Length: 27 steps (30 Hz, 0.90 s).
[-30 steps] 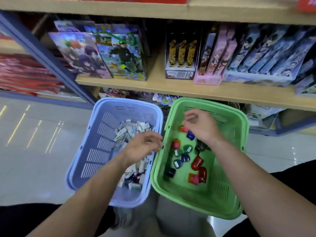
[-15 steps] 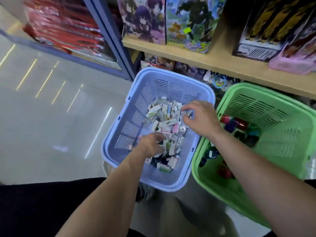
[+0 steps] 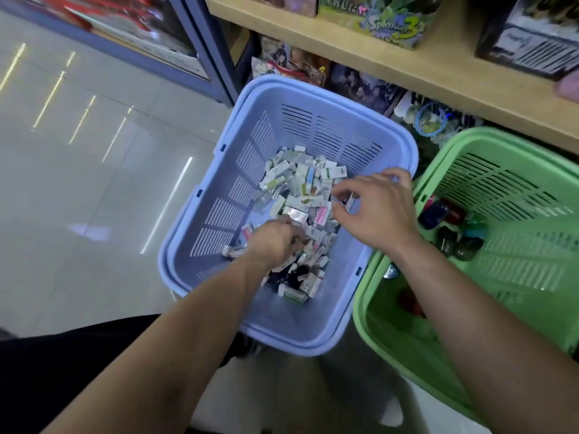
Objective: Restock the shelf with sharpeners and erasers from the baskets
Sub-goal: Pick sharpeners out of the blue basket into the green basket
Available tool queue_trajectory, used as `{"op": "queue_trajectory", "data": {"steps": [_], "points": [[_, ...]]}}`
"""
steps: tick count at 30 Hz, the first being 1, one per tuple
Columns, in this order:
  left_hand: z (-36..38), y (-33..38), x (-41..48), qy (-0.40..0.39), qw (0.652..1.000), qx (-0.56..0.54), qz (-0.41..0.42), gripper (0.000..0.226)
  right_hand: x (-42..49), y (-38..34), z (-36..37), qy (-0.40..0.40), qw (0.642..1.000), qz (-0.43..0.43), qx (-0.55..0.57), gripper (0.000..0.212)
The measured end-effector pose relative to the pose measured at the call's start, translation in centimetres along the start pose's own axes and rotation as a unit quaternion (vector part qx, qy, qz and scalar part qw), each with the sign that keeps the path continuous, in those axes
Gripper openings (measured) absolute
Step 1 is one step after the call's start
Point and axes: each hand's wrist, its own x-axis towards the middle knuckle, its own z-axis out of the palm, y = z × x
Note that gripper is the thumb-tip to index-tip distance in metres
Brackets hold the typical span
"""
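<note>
A blue basket on the floor holds a heap of small boxed erasers. To its right stands a green basket with several round coloured sharpeners at its bottom. My left hand is dug into the near part of the eraser heap, its fingers curled down round erasers and hidden among them. Over the heap's right side my right hand hovers, thumb and forefinger pinching a small eraser. The wooden shelf board runs above both baskets.
Boxed goods stand on the shelf board, one a green Splatoon box. Packets and a blue ring toy fill the low shelf behind the baskets. A blue shelf upright rises at the left, beside a glossy tiled floor.
My right hand left the green basket and came over the erasers in the blue one. My left hand pushed deeper into the heap. My view swung down and left.
</note>
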Motion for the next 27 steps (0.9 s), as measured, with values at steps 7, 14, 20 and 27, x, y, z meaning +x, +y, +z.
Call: {"op": "queue_trajectory", "data": {"steps": [7,14,20,27], "points": [[-5.7,-4.2,-1.3,0.048,0.996,-0.053,-0.047,0.038,0.8,-2.5,0.1,-0.095,0.992,-0.003,0.077,0.023],[-11.3,-2.1,-7.0,0.059,0.992,0.061,0.096,0.033,2.1,-6.7,8.3,-0.526,0.85,0.004,0.033,0.03],[-14.3,-5.9,-15.4,0.138,0.984,0.056,0.093,0.03,0.7,-6.3,11.3,-0.569,0.805,-0.079,-0.15,0.042],[-13.2,-9.7,-14.9,0.124,0.992,-0.012,-0.006,0.046,0.5,-5.9,12.7,-0.51,0.839,-0.125,-0.146,0.038]]}}
